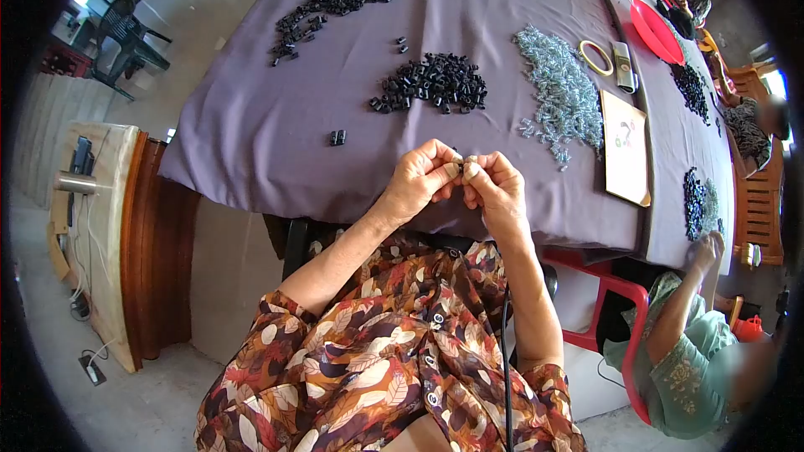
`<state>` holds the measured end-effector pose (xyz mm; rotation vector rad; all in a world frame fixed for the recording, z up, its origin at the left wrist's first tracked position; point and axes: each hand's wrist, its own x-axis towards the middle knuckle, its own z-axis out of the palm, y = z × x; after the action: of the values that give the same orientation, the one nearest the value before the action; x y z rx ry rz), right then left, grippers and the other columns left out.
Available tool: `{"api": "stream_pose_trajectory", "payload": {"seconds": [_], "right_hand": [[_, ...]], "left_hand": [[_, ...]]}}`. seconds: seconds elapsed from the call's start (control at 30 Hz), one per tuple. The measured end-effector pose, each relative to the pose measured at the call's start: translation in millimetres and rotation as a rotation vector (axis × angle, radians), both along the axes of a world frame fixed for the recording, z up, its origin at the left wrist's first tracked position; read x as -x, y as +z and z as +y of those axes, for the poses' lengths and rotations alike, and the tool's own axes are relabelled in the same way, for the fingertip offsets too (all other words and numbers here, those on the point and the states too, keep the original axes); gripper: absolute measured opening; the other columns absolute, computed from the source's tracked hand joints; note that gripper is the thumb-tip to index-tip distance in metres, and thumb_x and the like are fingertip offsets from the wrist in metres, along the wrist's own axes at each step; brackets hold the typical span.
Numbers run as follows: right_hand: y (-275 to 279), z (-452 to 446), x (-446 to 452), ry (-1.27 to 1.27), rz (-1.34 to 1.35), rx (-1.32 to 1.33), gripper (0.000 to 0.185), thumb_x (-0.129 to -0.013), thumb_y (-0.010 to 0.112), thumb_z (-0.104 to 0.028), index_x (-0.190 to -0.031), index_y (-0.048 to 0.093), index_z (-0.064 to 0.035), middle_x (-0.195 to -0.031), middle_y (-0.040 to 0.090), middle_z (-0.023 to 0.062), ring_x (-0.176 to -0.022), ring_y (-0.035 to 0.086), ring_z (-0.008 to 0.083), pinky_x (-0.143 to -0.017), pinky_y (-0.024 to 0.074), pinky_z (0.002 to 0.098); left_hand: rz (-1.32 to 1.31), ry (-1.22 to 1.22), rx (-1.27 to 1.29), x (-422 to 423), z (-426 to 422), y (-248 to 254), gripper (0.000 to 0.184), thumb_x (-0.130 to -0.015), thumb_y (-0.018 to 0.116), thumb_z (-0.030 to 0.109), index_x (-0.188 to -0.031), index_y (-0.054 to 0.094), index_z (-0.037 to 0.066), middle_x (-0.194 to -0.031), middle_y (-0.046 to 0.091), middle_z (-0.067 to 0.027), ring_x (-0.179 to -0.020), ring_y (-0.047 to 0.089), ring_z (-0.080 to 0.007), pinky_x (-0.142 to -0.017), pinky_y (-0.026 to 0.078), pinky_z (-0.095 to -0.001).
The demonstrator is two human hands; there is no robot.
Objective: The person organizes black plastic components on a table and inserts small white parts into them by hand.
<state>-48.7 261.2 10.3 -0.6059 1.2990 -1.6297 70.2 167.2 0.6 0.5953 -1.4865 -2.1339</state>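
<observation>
Above the table's near edge, my left hand and my right hand meet fingertip to fingertip. Both are pinched closed around a small dark piece, mostly hidden by the fingers. Beyond them on the purple-grey cloth lies a heap of small black cylindrical parts. A few similar black parts sit apart to the left, and a longer scatter of black parts spreads farther back. To the right is a pile of small clear, shiny pieces.
At right are a tape roll, a flat box and a red basin. A co-worker in green reaches to small piles by a red chair; other people sit farther back. A wooden cabinet stands left.
</observation>
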Motion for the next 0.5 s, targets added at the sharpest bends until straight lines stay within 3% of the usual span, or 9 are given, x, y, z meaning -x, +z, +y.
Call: {"api": "stream_pose_trajectory", "payload": {"seconds": [0.13, 0.33, 0.5], "right_hand": [[1.1, 0.2, 2.2, 0.029, -0.092, 0.001, 0.011, -0.086, 0.058, -0.012, -0.084, 0.052, -0.0029, -0.071, 0.059, 0.0051, -0.053, 0.048, 0.006, -0.047, 0.0391, 0.0186], [-0.4, -0.2, 3.3, 0.045, 0.086, -0.018, 0.013, -0.085, 0.059, -0.012, -0.085, 0.051, -0.0021, -0.07, 0.058, 0.0054, -0.051, 0.049, 0.0064, -0.045, 0.0391, 0.0184], [3.7, 0.0, 3.0, 0.057, 0.012, -0.059, 0.014, -0.085, 0.06, -0.013, -0.082, 0.052, -0.0018, -0.069, 0.059, 0.0061, -0.051, 0.051, 0.0072, -0.043, 0.0404, 0.0192]], "left_hand": [[0.002, -0.005, -0.011, -0.2, -0.1, 1.4, 0.005, -0.089, 0.052, 0.009, -0.088, 0.051, 0.004, -0.071, 0.056, -0.0001, -0.053, 0.047, -0.0033, -0.046, 0.035, -0.0161], [0.001, -0.037, -0.079, -1.6, -1.6, 2.2, 0.007, -0.089, 0.053, 0.011, -0.089, 0.052, 0.004, -0.07, 0.056, -0.0006, -0.052, 0.047, -0.0034, -0.044, 0.036, -0.0162], [0.044, -0.074, -0.12, -2.6, -3.8, 1.6, 0.007, -0.09, 0.052, 0.012, -0.089, 0.052, 0.005, -0.071, 0.056, 0.0002, -0.053, 0.047, -0.0033, -0.044, 0.035, -0.0154]]}}
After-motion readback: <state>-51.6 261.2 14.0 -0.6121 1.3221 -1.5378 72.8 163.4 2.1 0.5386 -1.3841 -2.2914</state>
